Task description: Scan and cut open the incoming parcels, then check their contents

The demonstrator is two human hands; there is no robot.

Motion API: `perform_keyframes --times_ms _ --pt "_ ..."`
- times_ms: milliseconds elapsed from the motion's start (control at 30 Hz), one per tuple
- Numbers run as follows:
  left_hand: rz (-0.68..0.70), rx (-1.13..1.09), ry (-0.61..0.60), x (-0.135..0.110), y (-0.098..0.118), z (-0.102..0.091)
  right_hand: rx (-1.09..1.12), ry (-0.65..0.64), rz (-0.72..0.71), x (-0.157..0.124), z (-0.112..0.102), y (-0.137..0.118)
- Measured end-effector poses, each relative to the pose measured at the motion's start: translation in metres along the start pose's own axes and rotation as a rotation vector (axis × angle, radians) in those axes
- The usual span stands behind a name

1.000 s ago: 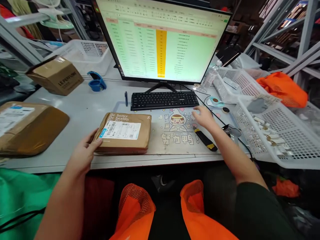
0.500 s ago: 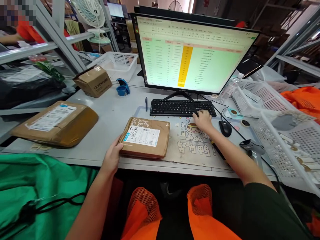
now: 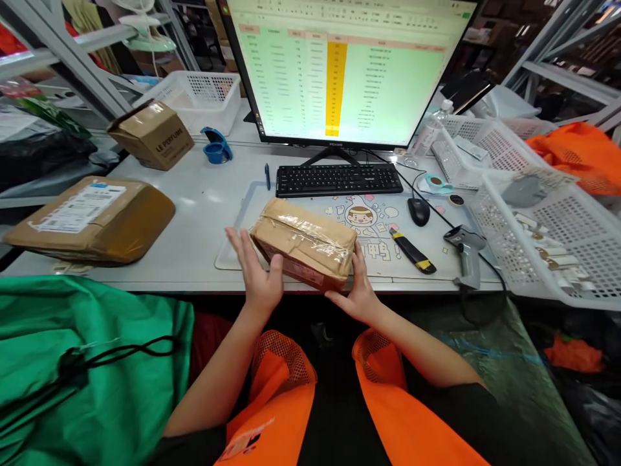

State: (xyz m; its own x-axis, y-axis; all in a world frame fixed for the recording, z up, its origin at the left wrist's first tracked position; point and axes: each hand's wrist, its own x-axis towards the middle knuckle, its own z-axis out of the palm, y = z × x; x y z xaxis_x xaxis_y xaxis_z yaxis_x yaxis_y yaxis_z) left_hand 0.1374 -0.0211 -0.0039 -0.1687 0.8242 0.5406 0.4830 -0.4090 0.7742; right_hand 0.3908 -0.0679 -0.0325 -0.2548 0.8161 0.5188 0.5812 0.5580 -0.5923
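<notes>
A brown cardboard box (image 3: 308, 236) is tipped up at the desk's front, a side crossed by clear tape facing upward. My right hand (image 3: 358, 291) grips its right end, thumb low on the near side and fingers behind. At the box's left end my left hand (image 3: 259, 275) is open, fingers stretched and spread; whether its palm presses the cardboard, I cannot tell. Under the box lies a printed desk mat (image 3: 383, 210). On the mat, right of the box, is a black and yellow utility knife (image 3: 412, 250).
Behind the mat are a keyboard (image 3: 338, 179) and a monitor (image 3: 354, 77). To the right are a mouse (image 3: 418, 211), a barcode scanner (image 3: 466, 254) and a white basket (image 3: 528, 259). A larger taped parcel (image 3: 130, 223) and a perfume carton (image 3: 155, 139) stand left.
My right hand has left the keyboard and taken the box's right end. The box has been tipped up, its label now out of sight. My left hand's fingers have spread. The view has shifted.
</notes>
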Motion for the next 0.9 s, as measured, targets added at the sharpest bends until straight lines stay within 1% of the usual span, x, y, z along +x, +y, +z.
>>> perform_keyframes --times_ms 33,67,100,133,167,200,233,267,300,333,367,400,433,500,533,600,667,733,800,900 --pt "0.143 0.068 0.020 -0.004 0.016 0.006 -0.010 -0.030 0.004 -0.005 -0.006 0.002" --pt "0.285 0.121 0.001 -0.009 0.031 0.012 -0.036 -0.055 0.024 -0.010 -0.016 0.007" --pt "0.404 0.167 -0.038 -0.013 0.045 0.019 -0.087 -0.061 0.067 -0.013 -0.029 0.013" --pt "0.487 0.209 -0.071 -0.016 0.057 0.026 -0.170 -0.041 0.140 -0.015 -0.044 0.021" --pt "0.530 0.247 -0.081 -0.019 0.067 0.033 -0.280 0.001 0.243 -0.016 -0.061 0.032" --pt "0.541 0.278 -0.070 -0.020 0.073 0.039 -0.405 0.050 0.364 -0.016 -0.078 0.045" --pt "0.534 0.295 -0.045 -0.020 0.076 0.044 -0.524 0.083 0.484 -0.014 -0.094 0.059" --pt "0.531 0.295 -0.015 -0.018 0.076 0.047 -0.620 0.084 0.582 -0.011 -0.108 0.073" --pt "0.536 0.281 0.007 -0.015 0.074 0.048 -0.683 0.052 0.649 -0.008 -0.120 0.087" --pt "0.551 0.259 0.010 -0.011 0.071 0.048 -0.715 -0.001 0.681 -0.005 -0.129 0.098" --pt "0.572 0.233 0.003 -0.007 0.066 0.046 -0.724 -0.053 0.683 -0.002 -0.136 0.107" --pt "0.594 0.209 -0.005 -0.003 0.061 0.044 -0.718 -0.083 0.669 -0.001 -0.140 0.112" --pt "0.609 0.193 -0.015 0.000 0.057 0.041 -0.703 -0.083 0.645 -0.001 -0.142 0.112" --pt "0.609 0.197 -0.045 0.005 0.053 0.037 -0.635 -0.026 0.544 -0.006 -0.142 0.099" --pt "0.597 0.212 -0.060 0.005 0.052 0.036 -0.576 0.004 0.457 -0.010 -0.140 0.086" --pt "0.565 0.250 -0.081 0.005 0.054 0.036 -0.442 0.025 0.227 -0.018 -0.135 0.053" --pt "0.541 0.283 -0.089 0.004 0.055 0.037 -0.362 -0.010 -0.006 -0.020 -0.128 0.019" --pt "0.531 0.302 -0.094 0.003 0.055 0.038 -0.365 -0.062 -0.159 -0.015 -0.119 -0.006" --pt "0.534 0.310 -0.101 0.003 0.054 0.038 -0.395 -0.095 -0.222 -0.003 -0.113 -0.017" --pt "0.557 0.312 -0.100 0.003 0.053 0.036 -0.419 -0.097 -0.243 0.014 -0.110 -0.013"
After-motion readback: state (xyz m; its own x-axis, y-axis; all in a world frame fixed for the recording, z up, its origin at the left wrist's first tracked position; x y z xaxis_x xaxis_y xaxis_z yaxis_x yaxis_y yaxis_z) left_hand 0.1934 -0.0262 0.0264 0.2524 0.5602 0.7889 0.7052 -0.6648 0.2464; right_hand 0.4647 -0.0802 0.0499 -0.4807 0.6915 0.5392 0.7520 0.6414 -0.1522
